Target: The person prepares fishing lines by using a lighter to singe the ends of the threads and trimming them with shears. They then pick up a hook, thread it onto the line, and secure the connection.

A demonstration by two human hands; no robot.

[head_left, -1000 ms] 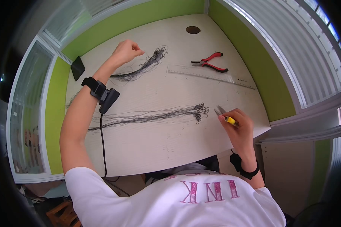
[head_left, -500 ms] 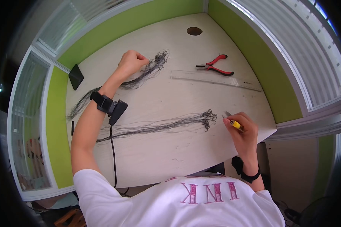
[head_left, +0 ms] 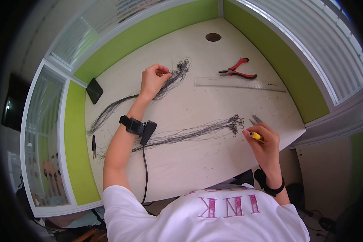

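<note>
My left hand (head_left: 154, 82) is closed in a pinch at the near side of the upper bundle of fish hooks on dark lines (head_left: 174, 82). What lies between its thumb and finger is too small to make out. A second bundle of hooked lines (head_left: 189, 133) stretches across the table below, its hooks pointing right. Just right of those hooks, my right hand (head_left: 267, 143) is closed around yellow-handled snips (head_left: 257, 136). Their pointed metal blades show beyond the fingers, apart at the tips; the rest is hidden by the hand.
Red-handled pliers (head_left: 238, 71) lie beyond a clear ruler (head_left: 240, 84). Small black scissors (head_left: 94, 147) and a dark phone-like slab (head_left: 94, 91) are at the left. A cable (head_left: 146, 173) hangs from the left wrist device (head_left: 138, 128). Green partitions (head_left: 276, 56) border the table.
The view has shifted, moving the table rightward in frame. My left hand has come slightly nearer along the upper bundle. More of the snips' blades shows at my right hand, now slightly closer to the lower hooks.
</note>
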